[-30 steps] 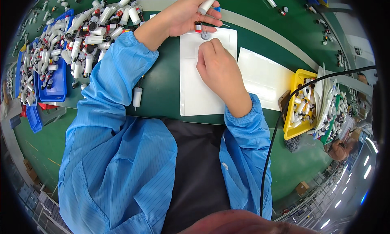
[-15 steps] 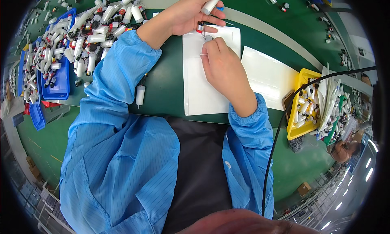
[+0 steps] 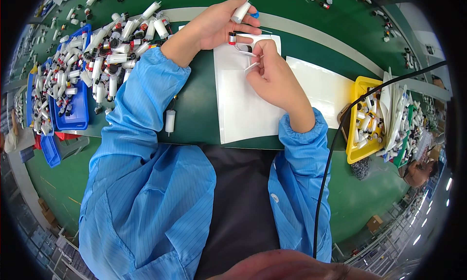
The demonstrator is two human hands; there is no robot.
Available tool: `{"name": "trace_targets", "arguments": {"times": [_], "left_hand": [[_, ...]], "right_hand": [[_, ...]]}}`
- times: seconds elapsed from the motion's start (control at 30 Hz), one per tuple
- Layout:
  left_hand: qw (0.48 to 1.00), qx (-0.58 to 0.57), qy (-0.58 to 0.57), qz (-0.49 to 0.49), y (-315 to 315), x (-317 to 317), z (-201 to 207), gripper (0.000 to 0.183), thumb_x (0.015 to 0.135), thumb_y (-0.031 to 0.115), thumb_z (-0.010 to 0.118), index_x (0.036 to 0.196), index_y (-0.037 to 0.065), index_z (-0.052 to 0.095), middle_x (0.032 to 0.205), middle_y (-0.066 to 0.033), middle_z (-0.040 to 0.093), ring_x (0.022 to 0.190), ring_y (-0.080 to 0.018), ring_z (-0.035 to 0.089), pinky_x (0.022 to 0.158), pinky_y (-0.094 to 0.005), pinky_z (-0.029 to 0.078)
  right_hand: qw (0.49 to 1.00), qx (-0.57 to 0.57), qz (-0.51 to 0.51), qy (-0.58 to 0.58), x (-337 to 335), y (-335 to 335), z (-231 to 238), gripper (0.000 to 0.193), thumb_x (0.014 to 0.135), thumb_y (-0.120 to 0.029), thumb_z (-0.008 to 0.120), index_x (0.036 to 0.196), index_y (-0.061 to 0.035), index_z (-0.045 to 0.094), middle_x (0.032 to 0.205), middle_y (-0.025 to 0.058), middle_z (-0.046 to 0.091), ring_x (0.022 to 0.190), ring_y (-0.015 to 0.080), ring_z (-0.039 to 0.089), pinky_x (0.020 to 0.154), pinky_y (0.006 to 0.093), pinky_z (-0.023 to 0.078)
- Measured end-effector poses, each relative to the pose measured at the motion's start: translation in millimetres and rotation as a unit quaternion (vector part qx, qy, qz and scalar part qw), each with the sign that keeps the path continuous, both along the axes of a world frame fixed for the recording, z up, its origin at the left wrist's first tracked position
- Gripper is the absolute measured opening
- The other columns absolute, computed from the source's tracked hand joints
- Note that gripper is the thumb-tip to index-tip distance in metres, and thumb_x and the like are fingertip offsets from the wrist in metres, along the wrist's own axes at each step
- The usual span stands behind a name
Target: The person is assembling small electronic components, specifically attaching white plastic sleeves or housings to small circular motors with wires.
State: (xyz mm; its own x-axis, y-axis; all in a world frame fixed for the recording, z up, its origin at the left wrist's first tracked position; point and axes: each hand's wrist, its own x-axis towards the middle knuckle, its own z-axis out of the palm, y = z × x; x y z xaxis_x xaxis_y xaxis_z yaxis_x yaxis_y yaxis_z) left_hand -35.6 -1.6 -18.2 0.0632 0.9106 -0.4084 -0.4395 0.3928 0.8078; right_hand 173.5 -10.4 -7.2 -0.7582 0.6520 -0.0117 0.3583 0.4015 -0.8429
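Observation:
My left hand is at the far side of the paper, thumb against a small white cylinder with a thin pin at its tip. Its other fingers are spread, with a blue band on one of them. Just below those fingers a black-and-red capped part hangs beside a thin wire. My right hand is pinched around a narrow white strip over the white sheets. Close to its fingertips is a small dark round part, partly hidden.
Many similar cylinders are heaped at left, in and around blue trays. One cylinder lies near the table's front edge. At right stand a yellow tray of parts and a black cable.
My right hand has turned and drawn slightly back from the hanging part, and the white strip now shows more clearly. My left hand keeps the white cylinder. The whole view has shifted slightly.

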Motion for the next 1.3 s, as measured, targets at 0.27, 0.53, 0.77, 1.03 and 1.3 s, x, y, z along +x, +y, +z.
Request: {"name": "trace_targets", "arguments": {"times": [0.27, 0.53, 0.77, 1.03, 1.3], "left_hand": [[1.000, 0.009, 0.007, 0.009, -1, 1, -6, 0.044, 0.107, 0.042, 0.039, 0.118, 0.003, 0.056, 0.103, -0.0145, 0.067, 0.102, -0.0269, 0.070, 0.089, -0.0412, 0.060], [1.000, 0.009, 0.024, 0.018, -1, 2, -7, 0.043, 0.107, 0.041, 0.039, 0.117, 0.003, 0.056, 0.105, -0.0152, 0.067, 0.105, -0.0274, 0.069, 0.090, -0.0423, 0.059], [0.969, 0.024, -0.244, 0.041, 2, -11, 12, 0.039, 0.106, 0.038, 0.040, 0.113, 0.003, 0.057, 0.119, -0.0199, 0.064, 0.118, -0.0359, 0.062, 0.108, -0.0539, 0.046], [0.925, 0.082, -0.371, 0.025, -4, 10, 26, 0.044, 0.108, 0.033, 0.032, 0.114, -0.002, 0.056, 0.137, -0.0292, 0.052, 0.133, -0.0393, 0.048, 0.113, -0.0470, 0.042], [0.974, 0.123, -0.127, -0.139, -10, 20, 16, 0.053, 0.101, 0.037, 0.047, 0.140, 0.000, 0.047, 0.132, -0.0169, 0.058, 0.120, -0.0263, 0.059, 0.107, -0.0420, 0.044]], "right_hand": [[0.999, 0.036, 0.006, 0.002, -1, 1, -13, 0.024, 0.089, 0.000, 0.058, 0.107, -0.0024, 0.043, 0.099, 0.0215, 0.061, 0.091, 0.0380, 0.064, 0.079, 0.0433, 0.051], [0.999, 0.044, -0.010, 0.029, -3, 6, -22, 0.024, 0.089, 0.002, 0.058, 0.107, -0.0040, 0.043, 0.099, 0.0171, 0.057, 0.087, 0.0332, 0.064, 0.076, 0.0401, 0.051], [0.904, -0.115, -0.094, 0.401, -5, 23, -7, 0.049, 0.080, 0.007, 0.068, 0.121, -0.0034, 0.042, 0.123, 0.0100, 0.050, 0.100, 0.0206, 0.061, 0.083, 0.0350, 0.051], [0.903, 0.257, -0.119, 0.323, -20, 23, -19, 0.059, 0.075, 0.008, 0.070, 0.128, -0.0051, 0.049, 0.123, 0.0154, 0.050, 0.096, 0.0222, 0.061, 0.085, 0.0338, 0.051], [0.855, 0.269, -0.221, 0.385, -9, 28, -24, 0.052, 0.075, 0.009, 0.069, 0.122, -0.0060, 0.052, 0.119, 0.0134, 0.051, 0.091, 0.0203, 0.059, 0.081, 0.0312, 0.051]]}}
